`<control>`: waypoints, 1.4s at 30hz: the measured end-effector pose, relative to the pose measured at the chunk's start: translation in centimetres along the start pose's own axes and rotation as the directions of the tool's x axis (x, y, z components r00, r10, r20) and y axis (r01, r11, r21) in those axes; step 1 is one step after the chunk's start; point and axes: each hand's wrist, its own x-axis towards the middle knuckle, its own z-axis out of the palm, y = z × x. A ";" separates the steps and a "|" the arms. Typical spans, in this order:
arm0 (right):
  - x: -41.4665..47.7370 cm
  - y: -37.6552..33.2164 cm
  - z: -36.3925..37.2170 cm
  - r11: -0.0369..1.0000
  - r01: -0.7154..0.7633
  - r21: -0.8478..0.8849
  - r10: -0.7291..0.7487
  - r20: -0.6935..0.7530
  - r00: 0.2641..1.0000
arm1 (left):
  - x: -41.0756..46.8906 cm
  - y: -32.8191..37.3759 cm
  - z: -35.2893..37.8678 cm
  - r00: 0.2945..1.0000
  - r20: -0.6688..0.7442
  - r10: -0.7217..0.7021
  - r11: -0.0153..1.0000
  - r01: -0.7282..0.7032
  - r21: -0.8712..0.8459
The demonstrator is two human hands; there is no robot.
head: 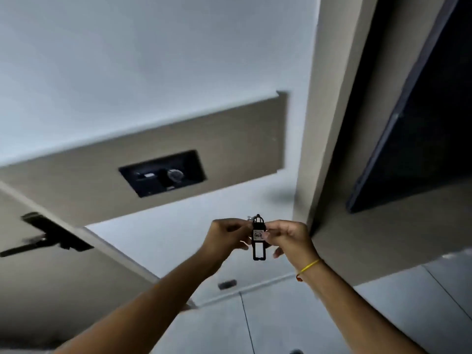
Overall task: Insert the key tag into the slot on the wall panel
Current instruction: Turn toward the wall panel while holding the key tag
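A black key tag [258,238] with a white label and a metal ring at its top hangs upright between both hands. My left hand [227,235] pinches its upper left side and my right hand [288,238] pinches its right side at the label. The black wall panel [163,173], set in a beige board [229,139], lies up and to the left of the hands, well apart from the tag. Its slot is too blurred to make out. A yellow band [309,267] circles my right wrist.
A beige wall column [324,123] stands just right of the hands, with a dark screen [421,123] beyond it. A black door handle [48,236] sits at the left on a door. Tiled floor [281,323] shows below.
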 end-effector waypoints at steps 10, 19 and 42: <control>0.2 -23.9 12.5 0.852 0.514 -0.099 -0.501 0.134 0.855 | -6.6 19.9 -16.4 0.875 -0.096 0.475 0.877 -0.461 0.134; 2.4 -30.1 17.5 0.840 0.517 -0.162 -0.476 0.234 0.848 | -6.8 24.2 -22.3 0.828 -0.099 0.551 0.814 -0.508 0.281; 5.5 -27.4 18.5 0.793 0.594 -0.134 -0.561 0.220 0.798 | -3.9 21.5 -23.9 0.778 -0.104 0.620 0.763 -0.566 0.312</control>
